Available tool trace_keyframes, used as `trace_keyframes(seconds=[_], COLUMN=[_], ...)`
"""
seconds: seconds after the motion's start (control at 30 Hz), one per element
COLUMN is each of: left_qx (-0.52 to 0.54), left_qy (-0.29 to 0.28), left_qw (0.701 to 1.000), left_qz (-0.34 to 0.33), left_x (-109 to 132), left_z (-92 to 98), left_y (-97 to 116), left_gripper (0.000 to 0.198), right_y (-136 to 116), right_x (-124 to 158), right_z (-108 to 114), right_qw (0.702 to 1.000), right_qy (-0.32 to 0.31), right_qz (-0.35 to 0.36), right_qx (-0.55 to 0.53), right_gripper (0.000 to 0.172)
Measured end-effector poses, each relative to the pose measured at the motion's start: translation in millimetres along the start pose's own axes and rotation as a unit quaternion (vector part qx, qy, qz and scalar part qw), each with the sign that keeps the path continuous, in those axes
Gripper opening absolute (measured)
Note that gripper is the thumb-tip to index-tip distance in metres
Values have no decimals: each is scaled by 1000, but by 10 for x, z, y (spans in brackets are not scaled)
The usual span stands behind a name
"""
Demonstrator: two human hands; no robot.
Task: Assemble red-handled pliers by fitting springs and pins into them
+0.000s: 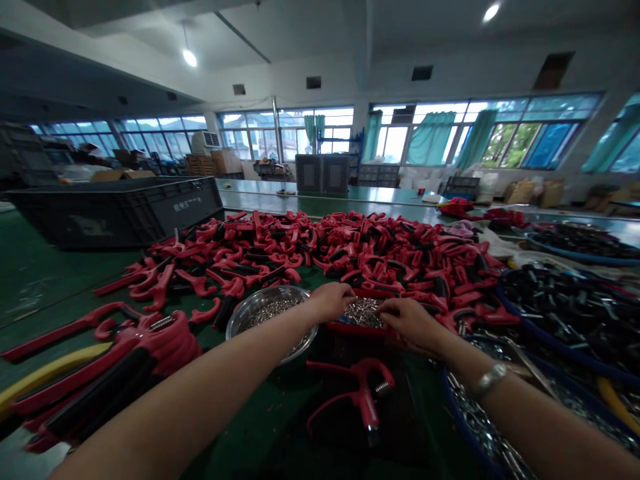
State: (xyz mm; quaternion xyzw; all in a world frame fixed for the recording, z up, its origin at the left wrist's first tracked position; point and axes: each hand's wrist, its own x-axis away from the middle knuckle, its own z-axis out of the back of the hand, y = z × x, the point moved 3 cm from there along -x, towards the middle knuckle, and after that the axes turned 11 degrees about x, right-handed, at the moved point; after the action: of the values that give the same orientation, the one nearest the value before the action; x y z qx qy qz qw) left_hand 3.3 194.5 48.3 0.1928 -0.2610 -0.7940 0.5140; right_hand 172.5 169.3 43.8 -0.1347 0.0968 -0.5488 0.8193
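Note:
My left hand point(330, 301) and my right hand point(407, 325) both reach down to a small red tray point(350, 328) of tiny silver metal parts. The fingertips of both hands touch those parts, and I cannot tell whether either hand holds any. Just left of the tray sits a steel bowl point(237, 321) with similar small parts inside. A large heap of red-and-black plier handles point(320, 257) spreads beyond my hands. A red spring-loaded plier-like tool point(360, 393) lies below my forearms, with a stack of red handles point(150, 347) to the left.
Blue-rimmed basins point(550, 350) of black metal parts and silver parts stand to the right. A black plastic crate point(115, 213) sits at the back left of the green workbench point(40, 280). Beyond it stretch a long green conveyor table point(320, 195), boxes and windows.

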Motion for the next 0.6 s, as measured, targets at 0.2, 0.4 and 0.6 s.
trace_keyframes(seconds=[0.2, 0.4, 0.6], left_qx=[132, 172, 97], left_qy=[-59, -76, -51], left_qw=[989, 982, 994], left_qz=[-22, -1, 17], left_x=[550, 795, 865], left_z=[-197, -450, -468], left_y=[185, 217, 219], left_gripper=[24, 30, 22], right_y=[-175, -173, -237], right_x=[772, 1187, 1274], right_z=[-85, -381, -401], right_qw=[998, 998, 985], right_qy=[24, 37, 5], right_qz=[3, -43, -38], right_qx=[-62, 13, 170], right_gripper=[21, 21, 26])
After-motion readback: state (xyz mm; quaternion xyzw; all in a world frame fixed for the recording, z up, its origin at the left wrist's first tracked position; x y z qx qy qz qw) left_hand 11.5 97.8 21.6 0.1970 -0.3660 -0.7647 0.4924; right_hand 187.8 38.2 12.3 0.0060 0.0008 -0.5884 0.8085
